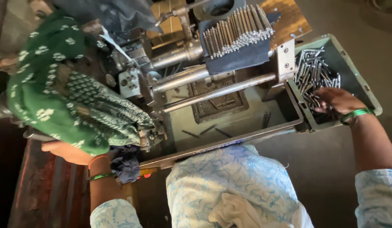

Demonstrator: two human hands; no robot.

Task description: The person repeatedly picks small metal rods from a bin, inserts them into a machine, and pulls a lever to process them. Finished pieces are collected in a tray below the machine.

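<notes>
The right hand (pixel 337 100) reaches into the grey-green rectangular plastic bin (pixel 356 76) at 3 o'clock, fingers curled down among loose silver metal pins (pixel 314 71); whether they clamp any cannot be told. At 9 o'clock, the left hand (pixel 67 152) lies below a green white-printed cloth (pixel 56 84) draped on the grey steel machine (pixel 179 76); its fingers are hidden. A neat row of pins (pixel 238 29) rests at 12 o'clock. Gather pins parallel, tips aligned, in small bunches to avoid tangling.
</notes>
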